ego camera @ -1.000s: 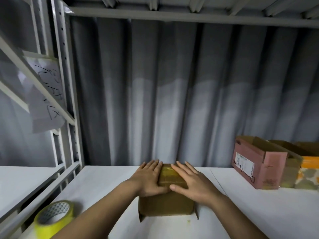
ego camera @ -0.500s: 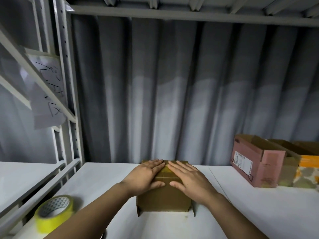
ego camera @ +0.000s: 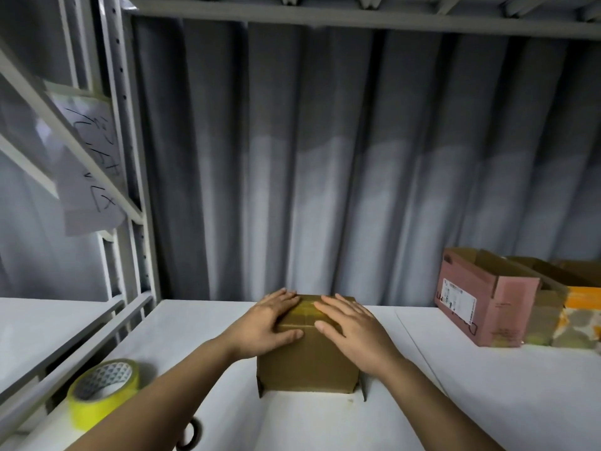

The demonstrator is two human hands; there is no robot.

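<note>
Under the straight, slightly spread fingers (ego camera: 283,296) of both hands lies the taped top of a small brown cardboard box (ego camera: 307,369), standing on the white shelf board (ego camera: 487,402) right of the roll of yellow adhesive tape (ego camera: 104,392), apart from it. The left hand (ego camera: 270,323) and the right hand (ego camera: 354,333) rest flat, palms down, side by side, thumbs at the near edge. The box sits upright, one wall facing the camera, nearly cubic, no long axis plain.

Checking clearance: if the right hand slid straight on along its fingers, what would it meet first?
Probably the grey curtain behind the box, just missing the left hand; depth unclear.
</note>
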